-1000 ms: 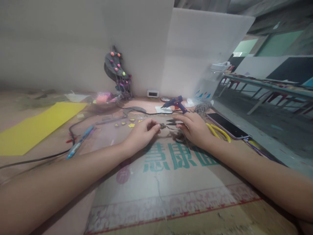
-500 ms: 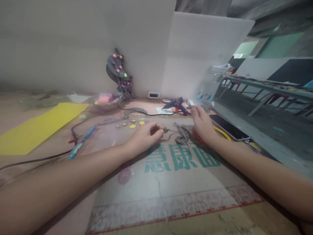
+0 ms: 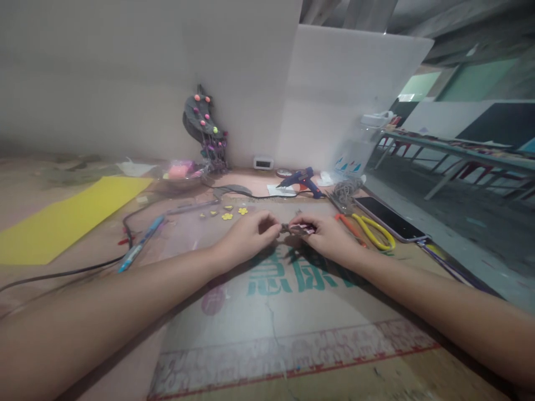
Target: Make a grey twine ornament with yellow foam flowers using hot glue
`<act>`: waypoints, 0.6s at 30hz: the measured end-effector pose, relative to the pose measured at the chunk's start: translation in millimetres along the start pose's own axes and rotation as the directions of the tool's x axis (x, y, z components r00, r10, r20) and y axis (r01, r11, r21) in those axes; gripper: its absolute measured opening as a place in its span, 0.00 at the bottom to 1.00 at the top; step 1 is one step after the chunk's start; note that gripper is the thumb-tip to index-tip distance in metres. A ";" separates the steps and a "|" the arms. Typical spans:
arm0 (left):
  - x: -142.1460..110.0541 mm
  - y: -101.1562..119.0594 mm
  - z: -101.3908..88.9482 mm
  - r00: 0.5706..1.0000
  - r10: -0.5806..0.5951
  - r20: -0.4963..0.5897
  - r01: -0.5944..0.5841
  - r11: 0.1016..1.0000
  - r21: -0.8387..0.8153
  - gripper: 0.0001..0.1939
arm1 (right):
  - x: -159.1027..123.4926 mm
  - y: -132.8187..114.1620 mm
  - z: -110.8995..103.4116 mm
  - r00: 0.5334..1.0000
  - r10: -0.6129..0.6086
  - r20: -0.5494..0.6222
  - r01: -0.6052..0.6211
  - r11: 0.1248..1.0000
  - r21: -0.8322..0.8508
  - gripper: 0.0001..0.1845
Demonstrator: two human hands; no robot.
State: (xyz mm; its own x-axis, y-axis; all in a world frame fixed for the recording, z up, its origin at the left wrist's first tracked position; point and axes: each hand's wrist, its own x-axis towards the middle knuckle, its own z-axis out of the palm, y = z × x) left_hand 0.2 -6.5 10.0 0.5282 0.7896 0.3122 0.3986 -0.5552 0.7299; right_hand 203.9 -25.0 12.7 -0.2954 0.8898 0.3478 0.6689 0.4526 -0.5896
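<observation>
1. Worktop (image 3: 129,379), with a board (image 3: 225,345) lying on it; green characters and a red patterned border printed on the board.
2. Left hand (image 3: 254,231); grip pinched, thumb against finger, on the left end of the cord.
3. Right hand (image 3: 332,234); grip closed on the cord's other side; some detail hidden by the fingers.
4. Cord (image 3: 300,229); grey, small, dark bunch; located between the two hands, above the board.
5. Pen (image 3: 142,244), blue, left of the board; yellow sheet (image 3: 79,217) farther left.
6. Scissors (image 3: 382,235), yellow and orange handles, just beside the right hand; phone (image 3: 390,219) to their right, screen dark.
7. Flowers (image 3: 227,216), yellow, beyond the left hand; smaller yellow pieces near them.
8. Yarn (image 3: 345,190), grey, tangled, beyond the scissors.
9. Glue gun (image 3: 301,178), blue, red light showing; nozzle over white paper (image 3: 279,191).
10. Clock (image 3: 263,163), white; moon ornament (image 3: 197,120), grey with coloured balls, upright at the wall.
</observation>
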 end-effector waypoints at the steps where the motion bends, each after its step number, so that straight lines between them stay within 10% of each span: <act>1: 0.1 -0.2 0.2 1.000 -0.002 -0.003 0.002 1.000 -0.001 0.09 | 0.0 1.0 0.3 1.000 0.004 0.010 -0.004 1.000 0.013 0.08; 18: 1.8 -3.9 1.1 0.999 -0.027 -0.028 0.024 0.995 -0.099 0.10 | -0.7 1.2 2.2 1.000 0.021 0.024 -0.023 0.993 0.115 0.08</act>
State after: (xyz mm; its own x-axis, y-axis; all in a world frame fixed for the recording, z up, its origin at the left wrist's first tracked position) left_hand 0.4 -3.2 7.0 0.4958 0.8114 0.3094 0.3352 -0.5075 0.7938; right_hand 203.5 -25.0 10.2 -0.2977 0.9000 0.3183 0.5930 0.4356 -0.6772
